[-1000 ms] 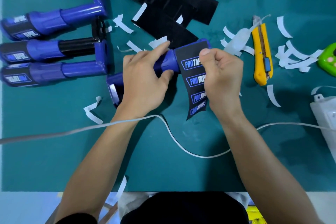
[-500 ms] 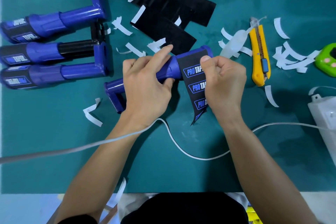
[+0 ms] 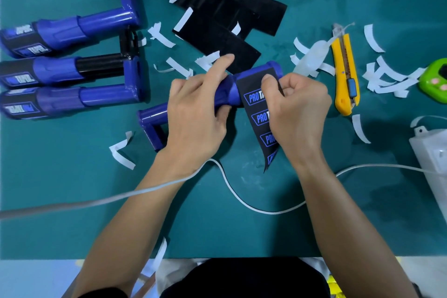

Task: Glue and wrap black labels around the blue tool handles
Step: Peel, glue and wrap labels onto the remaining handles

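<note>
Four tools, head view: one held tool (image 3: 228, 93) in work at mat centre. Three finished tools (image 3: 60, 31) lie side by side at far left, well apart from the hands, each with a black printed band on its grip.
Held tool, axis: the long axis runs from the T-shaped end at lower left up to the grip butt at upper right, slanted across the green mat (image 3: 217, 230).
Left hand (image 3: 196, 113): fingers curled round the shaft just left of the grip, index finger stretched along the far side.
Right hand (image 3: 297, 113): fingers bunched. The thumb tip presses the black label (image 3: 254, 101) onto the top of the grip and pinches its right edge; the rest of the grasp is hidden under the knuckles.
Black label, position: upper edge on the grip. The free tail hangs toward the person, crosswise to the tool axis; whether its tip touches the mat, cannot tell.
Key relation: the unwrapped tail lies on the near side of the grip, under the right hand. Judged: the right hand is nearer and should carry the tail round the axis while the left steadies the shaft.
Loose labels (image 3: 229, 19): at least three black sheets, overlapped beyond the tool; exact count hidden.
Utility knife (image 3: 344, 75): one, right of the right hand, apart from it.
White strips (image 3: 162, 36): many, scattered; not counted.
White cable (image 3: 242, 202): one, crossing the mat at the left wrist.
</note>
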